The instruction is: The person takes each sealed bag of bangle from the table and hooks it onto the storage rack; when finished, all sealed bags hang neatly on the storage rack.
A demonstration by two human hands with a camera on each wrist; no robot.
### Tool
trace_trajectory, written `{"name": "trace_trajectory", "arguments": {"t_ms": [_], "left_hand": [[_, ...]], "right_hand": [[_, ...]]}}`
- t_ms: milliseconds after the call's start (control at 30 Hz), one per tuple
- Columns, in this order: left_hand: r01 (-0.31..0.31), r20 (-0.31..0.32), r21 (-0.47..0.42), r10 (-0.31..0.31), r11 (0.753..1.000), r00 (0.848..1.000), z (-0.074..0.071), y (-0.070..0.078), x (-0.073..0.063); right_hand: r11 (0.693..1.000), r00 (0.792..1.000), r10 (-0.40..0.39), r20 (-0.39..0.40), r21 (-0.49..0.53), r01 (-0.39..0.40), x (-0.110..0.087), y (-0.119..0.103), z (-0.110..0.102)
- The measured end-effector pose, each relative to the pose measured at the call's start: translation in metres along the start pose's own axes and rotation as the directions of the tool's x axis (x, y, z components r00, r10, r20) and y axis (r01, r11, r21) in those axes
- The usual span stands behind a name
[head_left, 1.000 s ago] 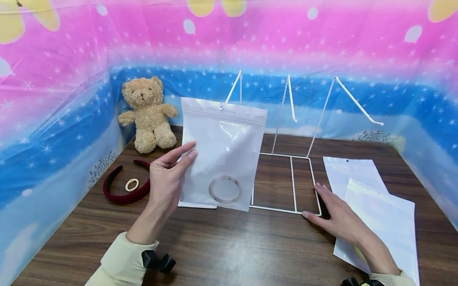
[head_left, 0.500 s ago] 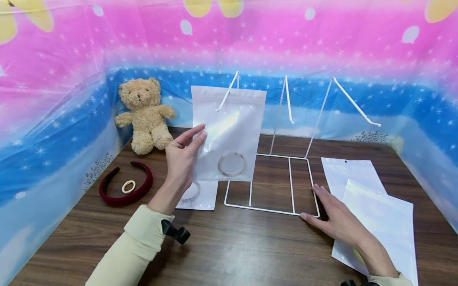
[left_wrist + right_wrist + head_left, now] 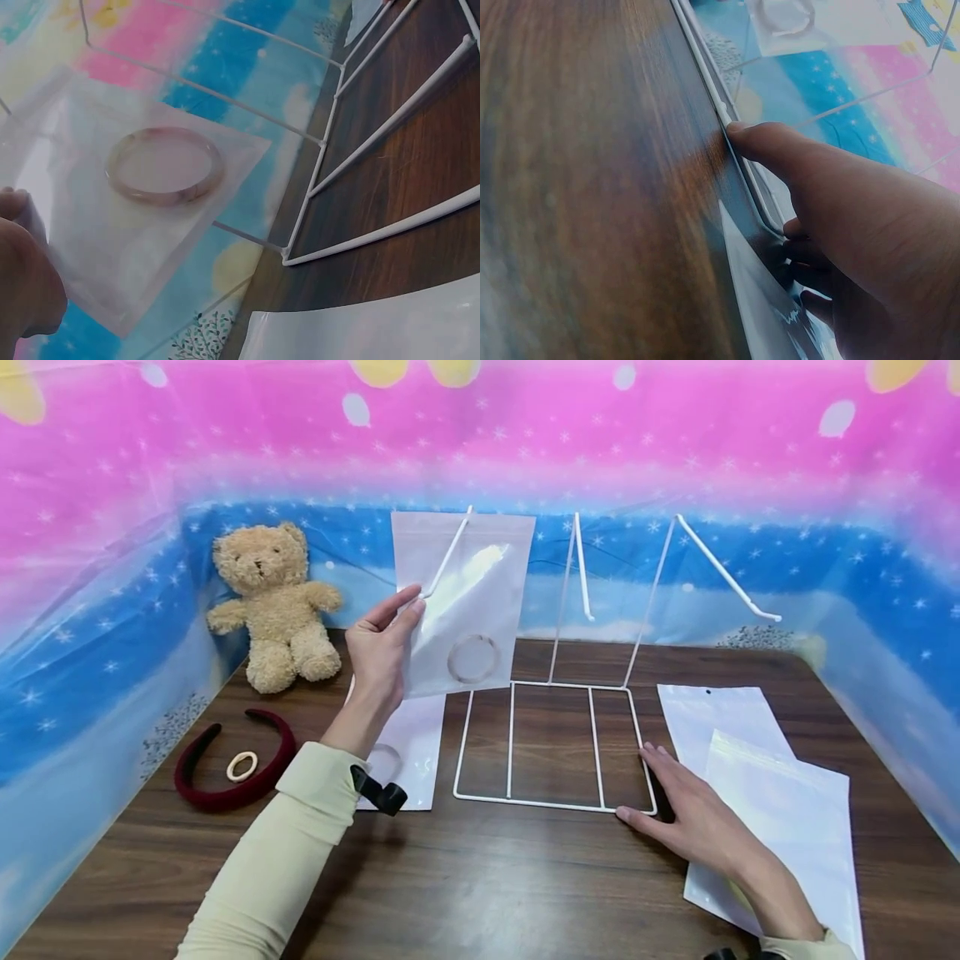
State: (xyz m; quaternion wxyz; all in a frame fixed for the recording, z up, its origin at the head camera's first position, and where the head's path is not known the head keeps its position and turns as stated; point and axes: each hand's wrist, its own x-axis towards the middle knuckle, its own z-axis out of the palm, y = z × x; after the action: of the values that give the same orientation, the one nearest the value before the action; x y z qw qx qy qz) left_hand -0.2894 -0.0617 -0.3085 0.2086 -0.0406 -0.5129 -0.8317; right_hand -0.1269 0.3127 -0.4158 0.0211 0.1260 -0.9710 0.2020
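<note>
- Pinching the left edge of a clear-front bag point(image 3: 487, 602), the left hand point(image 3: 381, 647) has its grip nearly closed, the bag between thumb and fingers.
- That bag is up in the air at the left arm point(image 3: 448, 556) of the white rack point(image 3: 555, 805). The arm runs down in front of it. I think it goes through near the top, but I cannot see the hole. A round bangle point(image 3: 161, 199) sits low inside.
- The right hand point(image 3: 693, 818) has its grip spread wide. It just rests on the rack's near right corner and picks nothing up.
- Done, it seems: one bag is on the rack.
- Not done: the left hand has not let go. The middle arm point(image 3: 582, 568) and right arm point(image 3: 720, 567) have no bags.
- Lying flat on the worktop point(image 3: 495, 885) are a left bag point(image 3: 420, 727) with a ring shape in it, and, on the right, a back bag point(image 3: 712, 710) partly under a front bag point(image 3: 787, 810). I cannot tell what those two hold.
</note>
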Motion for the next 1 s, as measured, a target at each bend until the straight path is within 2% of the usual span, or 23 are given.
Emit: {"name": "trace_trajectory", "arguments": {"t_ms": [333, 500, 667, 800, 867, 1000], "left_hand": [[-0.030, 0.014, 0.040, 0.029, 0.999, 0.999, 0.000, 0.002, 0.009], [-0.075, 0.067, 0.139, 0.066, 0.988, 0.996, -0.003, 0.000, 0.010], [-0.132, 0.141, 0.258, 0.098, 0.957, 0.985, -0.008, -0.003, 0.012], [-0.194, 0.214, 0.348, 0.124, 0.917, 0.969, -0.014, -0.001, 0.012], [-0.236, 0.259, 0.396, 0.139, 0.887, 0.956, -0.016, 0.004, 0.009], [-0.283, 0.323, 0.416, 0.150, 0.864, 0.934, -0.023, 0.021, -0.003]], "right_hand": [[1.000, 1.000, 0.004, 0.011, -0.006, -0.004, 0.001, -0.005, -0.004], [1.000, 1.000, 0.005, 0.006, -0.002, -0.005, 0.000, -0.005, -0.004], [1.000, 1.000, -0.001, 0.002, -0.003, 0.001, -0.001, -0.004, -0.003], [1.000, 1.000, -0.006, 0.003, -0.003, 0.006, 0.000, -0.004, -0.002], [1.000, 1.000, -0.005, 0.006, -0.003, 0.005, 0.000, -0.004, -0.001], [1.000, 1.000, -0.004, 0.009, -0.003, 0.004, 0.001, -0.002, -0.001]]}}
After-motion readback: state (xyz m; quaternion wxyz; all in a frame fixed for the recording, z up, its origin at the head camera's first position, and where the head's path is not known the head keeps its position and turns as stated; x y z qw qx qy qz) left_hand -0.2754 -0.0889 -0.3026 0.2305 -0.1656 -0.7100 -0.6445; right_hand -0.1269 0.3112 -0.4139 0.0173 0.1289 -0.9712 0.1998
